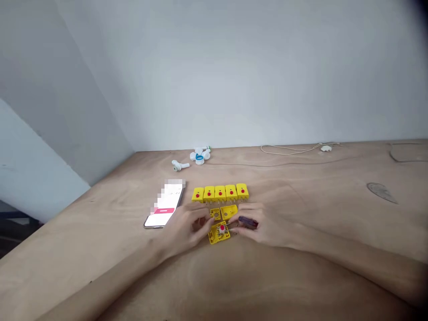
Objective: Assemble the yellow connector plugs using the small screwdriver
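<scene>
An opened yellow plug housing (219,233) lies on the table between my hands, with a red round piece and small metal parts inside. My left hand (187,225) is closed at its left edge, thumb and forefinger pinching it. In my right hand (262,225) is a small screwdriver (248,221) with a dark purple handle; its thin tip is by the housing's right side, and the exact contact is too small to tell. Just behind lie a yellow cover (229,211) and a smaller yellow piece (216,214), both partly near my fingers.
A row of several yellow plugs (220,193) with red dots and metal pins stands behind the pieces. A phone (163,216) lies left, beside my left hand. White pipe fittings (199,157) and a thin cable (290,151) are near the wall.
</scene>
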Demonstrator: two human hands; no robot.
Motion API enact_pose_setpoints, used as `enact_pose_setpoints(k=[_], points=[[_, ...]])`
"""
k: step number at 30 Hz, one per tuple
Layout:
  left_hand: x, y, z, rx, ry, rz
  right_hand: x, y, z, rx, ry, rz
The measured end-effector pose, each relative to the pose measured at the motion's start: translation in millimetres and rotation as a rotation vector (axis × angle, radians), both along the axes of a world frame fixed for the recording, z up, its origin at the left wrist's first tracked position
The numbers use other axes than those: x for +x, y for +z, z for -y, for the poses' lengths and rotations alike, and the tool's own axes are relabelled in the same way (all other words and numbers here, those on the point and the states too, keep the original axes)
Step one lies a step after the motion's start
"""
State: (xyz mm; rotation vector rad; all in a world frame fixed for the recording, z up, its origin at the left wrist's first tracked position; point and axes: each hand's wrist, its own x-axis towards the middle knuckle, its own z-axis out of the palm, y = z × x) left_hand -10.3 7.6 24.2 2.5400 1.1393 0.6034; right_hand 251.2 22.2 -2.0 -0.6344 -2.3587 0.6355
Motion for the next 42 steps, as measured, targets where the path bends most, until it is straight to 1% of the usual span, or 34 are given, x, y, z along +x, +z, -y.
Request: enact_pose_setpoints(k=[2,4,8,12,14,16,18,20,23,26,30,37,40,42], points=[[-1,3.0,2,-0.050,-0.020,0.000,-1,1.7,0,-0.042,0.035,0.016],[-2,5.0,5,-0.100,-0.027,-0.001,-1,4.7,1,-0.088,0.039,0.033],[-3,5.9,9,-0.185,-0.007,-0.011,-1,7.6,2,-0.125,-0.006,0.043],[-1,5.2,19,-0.221,0.034,-0.004,1,2.9,0,-0.121,-0.091,0.023],[1,5.5,26,-0.272,0.072,0.004,1,0.6,-2,-0.141,-0.142,0.019],[4,6.6,31,-0.351,0.100,0.029,2,-0.5,-4,-0.171,-0.148,0.008],[5,8.0,32,-0.381,0.112,0.060,2,-1.0,-6,-0.214,-0.136,-0.011],[5,9.3,29,-0.331,0.087,0.091,3,-1.8,-7,-0.249,-0.136,-0.021],[3,10.8,20,-0.235,-0.031,0.109,3,-3.1,-8,-0.268,-0.119,-0.032],[2,11.8,14,-0.208,-0.120,0.066,3,-3.4,-8,-0.261,-0.101,-0.062],[2,13.6,14,-0.162,-0.127,0.032,3,-2.1,-8,-0.246,-0.113,-0.052],[2,13.9,19,-0.087,-0.165,0.006,4,-0.6,-7,-0.273,-0.119,-0.042],[5,11.8,22,-0.077,-0.134,-0.011,4,-0.7,-7,-0.285,-0.127,-0.044],[7,10.5,24,-0.060,-0.086,-0.015,4,-1.9,-8,-0.296,-0.126,-0.050]])
